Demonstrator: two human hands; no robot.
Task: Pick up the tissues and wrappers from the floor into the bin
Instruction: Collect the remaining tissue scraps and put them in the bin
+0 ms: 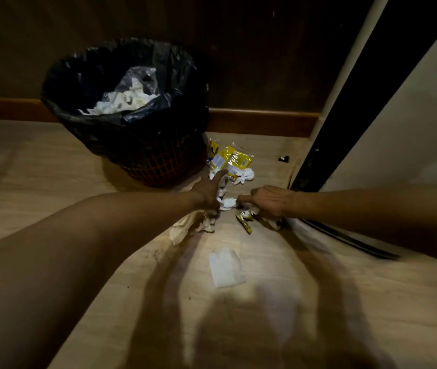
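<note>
A mesh bin (158,166) lined with a black bag stands by the wall, with tissues inside. Right of its base lie yellow wrappers (232,157) and crumpled white tissues (245,175). My left hand (208,194) reaches toward them with its forefinger out and grips a bunch of cream tissues (188,226) underneath. My right hand (268,202) is closed over a gold wrapper (245,219) and some tissue, its forefinger touching a small white tissue (228,203) between the hands. A flat white tissue (225,267) lies nearer to me on the floor.
A wooden skirting board (262,121) runs along the dark wall behind the bin. A dark door frame (345,113) and sliding track (345,238) rise at the right. A small black object (283,158) lies near the frame. The floor is pale wood.
</note>
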